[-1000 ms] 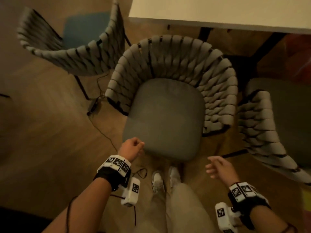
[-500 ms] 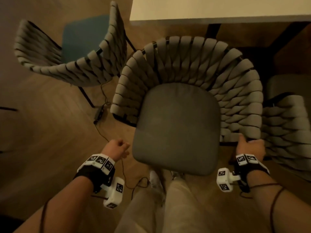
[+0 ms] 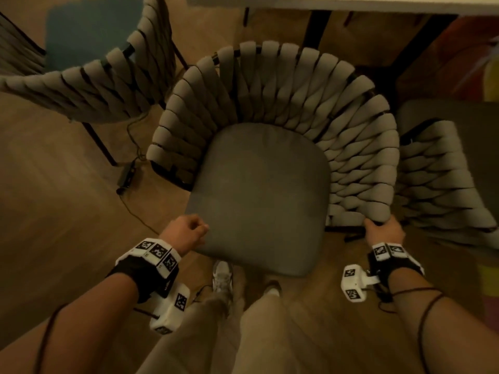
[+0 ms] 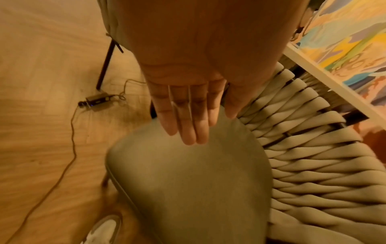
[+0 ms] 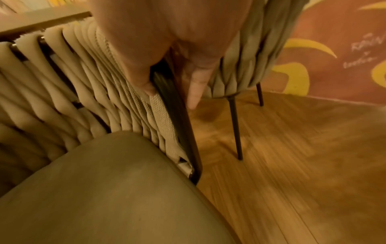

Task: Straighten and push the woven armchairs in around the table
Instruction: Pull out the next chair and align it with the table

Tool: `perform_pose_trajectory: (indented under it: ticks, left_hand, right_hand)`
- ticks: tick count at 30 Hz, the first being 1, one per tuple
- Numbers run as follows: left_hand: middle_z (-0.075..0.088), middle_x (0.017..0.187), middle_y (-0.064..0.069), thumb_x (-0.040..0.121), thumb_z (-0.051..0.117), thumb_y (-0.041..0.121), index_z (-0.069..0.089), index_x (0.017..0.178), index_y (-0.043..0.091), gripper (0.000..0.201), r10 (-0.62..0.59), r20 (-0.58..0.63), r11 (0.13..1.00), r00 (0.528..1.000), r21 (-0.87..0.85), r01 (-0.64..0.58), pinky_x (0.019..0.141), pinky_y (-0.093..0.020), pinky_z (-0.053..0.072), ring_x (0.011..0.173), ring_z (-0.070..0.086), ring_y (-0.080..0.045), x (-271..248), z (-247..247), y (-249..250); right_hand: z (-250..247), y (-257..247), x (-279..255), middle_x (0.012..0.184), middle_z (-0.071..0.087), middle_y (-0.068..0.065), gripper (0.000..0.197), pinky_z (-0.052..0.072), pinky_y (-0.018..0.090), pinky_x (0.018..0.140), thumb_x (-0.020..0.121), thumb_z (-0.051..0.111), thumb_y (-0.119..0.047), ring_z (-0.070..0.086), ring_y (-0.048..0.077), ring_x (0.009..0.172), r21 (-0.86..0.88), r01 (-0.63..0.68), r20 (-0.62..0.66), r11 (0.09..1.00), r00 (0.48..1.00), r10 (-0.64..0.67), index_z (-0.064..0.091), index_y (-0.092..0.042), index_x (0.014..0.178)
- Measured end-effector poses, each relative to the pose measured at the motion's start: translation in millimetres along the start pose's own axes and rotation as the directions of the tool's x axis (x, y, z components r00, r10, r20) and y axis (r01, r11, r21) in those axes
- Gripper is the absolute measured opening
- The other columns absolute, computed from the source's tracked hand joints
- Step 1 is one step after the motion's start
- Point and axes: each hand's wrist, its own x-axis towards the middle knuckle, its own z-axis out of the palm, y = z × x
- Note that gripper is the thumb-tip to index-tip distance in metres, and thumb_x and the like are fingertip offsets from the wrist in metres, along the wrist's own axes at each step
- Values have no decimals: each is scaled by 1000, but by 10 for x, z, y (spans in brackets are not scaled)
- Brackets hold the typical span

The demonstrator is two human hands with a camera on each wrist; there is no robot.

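The middle woven armchair (image 3: 270, 85) stands with its curved back toward the white table (image 3: 337, 2) and its grey seat cushion (image 3: 262, 190) toward me. My right hand (image 3: 383, 229) grips the front end of its right armrest; in the right wrist view the thumb and fingers of that hand (image 5: 170, 94) wrap the black frame (image 5: 179, 123) and the woven straps. My left hand (image 3: 189, 230) is at the cushion's front left corner. In the left wrist view the left hand (image 4: 188, 125) has straight fingers lying over the cushion (image 4: 188, 189), holding nothing.
A second woven armchair (image 3: 108, 76) stands turned at the left, a third (image 3: 437, 179) close on the right, nearly touching the middle one. A power adapter (image 3: 127, 174) with a cable lies on the wooden floor by the left chair's leg. My feet are under the seat's front edge.
My right hand reached forward and took hold of the right armrest end. My left hand moved right to the cushion's corner. The chair now fills more of the head view.
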Motion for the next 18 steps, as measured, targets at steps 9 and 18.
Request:
perform_pose_trajectory:
  ticks: [9, 18]
  left_hand:
    - [73, 81, -11, 94, 55, 23, 58, 77, 22, 18, 153, 152, 987, 977, 32, -159, 77, -35, 56, 72, 70, -23, -227, 1190, 757]
    - [63, 115, -3, 83, 58, 57, 47, 127, 22, 56, 224, 169, 923, 960, 279, -264, 83, -34, 50, 103, 62, -24, -413, 2368, 1723]
  right_hand:
    - [144, 914, -1290, 98, 69, 6, 36, 47, 27, 74, 74, 81, -19, 67, 23, 96, 200, -84, 377, 976, 926, 2, 64, -17, 105]
    - [-765, 108, 155, 135, 54, 1, 69, 43, 31, 90, 81, 67, -46, 55, 15, 111, 321, 98, 441, 942, 865, -240, 39, -26, 141]
